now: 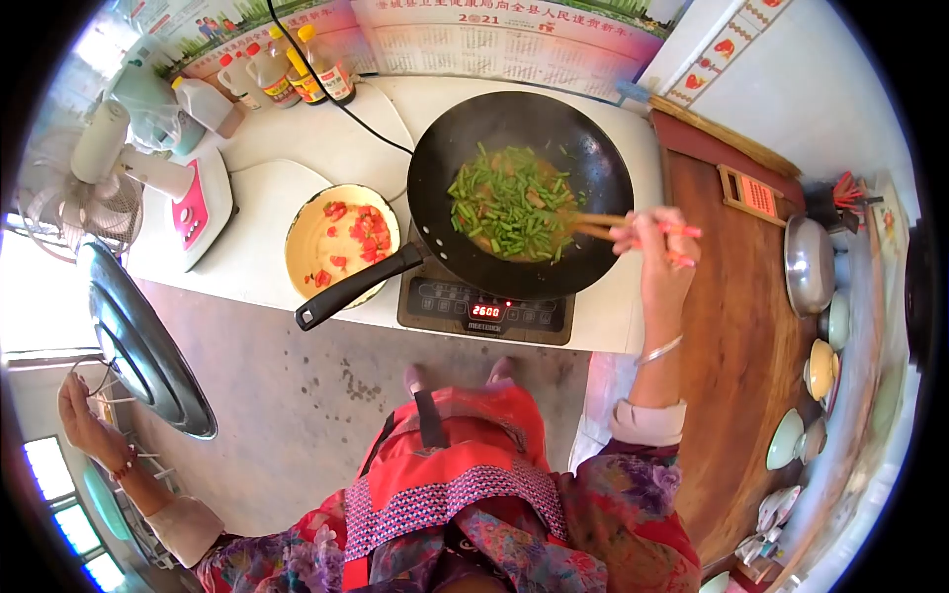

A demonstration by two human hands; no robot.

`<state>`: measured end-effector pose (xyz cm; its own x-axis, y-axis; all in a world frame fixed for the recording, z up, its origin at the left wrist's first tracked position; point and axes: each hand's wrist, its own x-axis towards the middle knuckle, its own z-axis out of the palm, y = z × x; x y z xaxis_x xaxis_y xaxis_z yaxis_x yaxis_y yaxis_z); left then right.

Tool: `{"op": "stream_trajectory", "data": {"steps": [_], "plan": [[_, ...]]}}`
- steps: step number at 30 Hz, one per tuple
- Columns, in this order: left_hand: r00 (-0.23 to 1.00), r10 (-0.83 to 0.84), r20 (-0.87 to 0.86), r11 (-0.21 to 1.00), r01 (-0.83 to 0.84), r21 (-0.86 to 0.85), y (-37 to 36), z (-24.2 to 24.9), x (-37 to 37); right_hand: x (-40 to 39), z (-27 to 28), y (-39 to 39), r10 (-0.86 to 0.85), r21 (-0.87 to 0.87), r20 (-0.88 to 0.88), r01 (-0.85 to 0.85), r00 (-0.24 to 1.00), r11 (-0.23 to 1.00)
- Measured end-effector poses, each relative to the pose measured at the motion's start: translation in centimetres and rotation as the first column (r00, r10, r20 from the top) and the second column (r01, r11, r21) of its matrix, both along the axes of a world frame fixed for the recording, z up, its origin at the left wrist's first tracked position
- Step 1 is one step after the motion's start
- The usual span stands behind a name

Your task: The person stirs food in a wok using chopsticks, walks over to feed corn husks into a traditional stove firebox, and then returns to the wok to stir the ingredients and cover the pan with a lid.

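Note:
In my right hand (654, 252) is a pair of chopsticks (596, 219), their tips down among the cut green beans (509, 203) in the black wok (450, 128). The wok sits on an induction cooker (484, 314) whose display reads 2600, and its handle points toward the lower left. Out to the left, my left hand (84, 420) is closed on the handle of a large dark pot lid (148, 351), which hangs tilted beyond the counter's edge. A cream enamel bowl (314, 237) with chopped red pieces (368, 232) stands left of the wok, partly under its handle.
Several sauce bottles (297, 74) line the back of the white counter (262, 183). A fan (109, 188) with a pink-and-white base stands at the left. On the right, a brown wooden table (717, 385) holds a grater (753, 195), a metal basin (809, 265) and several bowls (786, 440).

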<state>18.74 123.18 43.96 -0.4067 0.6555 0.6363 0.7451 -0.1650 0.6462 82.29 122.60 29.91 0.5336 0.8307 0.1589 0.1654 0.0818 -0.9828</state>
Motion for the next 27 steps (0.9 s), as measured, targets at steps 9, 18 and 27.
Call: {"op": "stream_trajectory", "data": {"steps": [9,18,27], "plan": [[0.999,-0.028,0.03,0.999,0.028,-0.015,-1.6,0.0,3.8,3.2,-2.7,11.5,-0.005,0.19,0.103,-0.014,0.995,0.982],[0.992,-0.028,0.12,0.991,0.044,-0.129,-3.6,-2.2,1.8,3.2,-3.4,1.6,0.061,0.015,0.375,-0.073,0.925,0.997],[0.991,-0.061,0.123,0.989,0.076,-0.127,-3.1,-3.3,0.0,2.1,-1.5,0.3,-0.003,0.1,0.509,-0.055,0.861,0.993]]}}
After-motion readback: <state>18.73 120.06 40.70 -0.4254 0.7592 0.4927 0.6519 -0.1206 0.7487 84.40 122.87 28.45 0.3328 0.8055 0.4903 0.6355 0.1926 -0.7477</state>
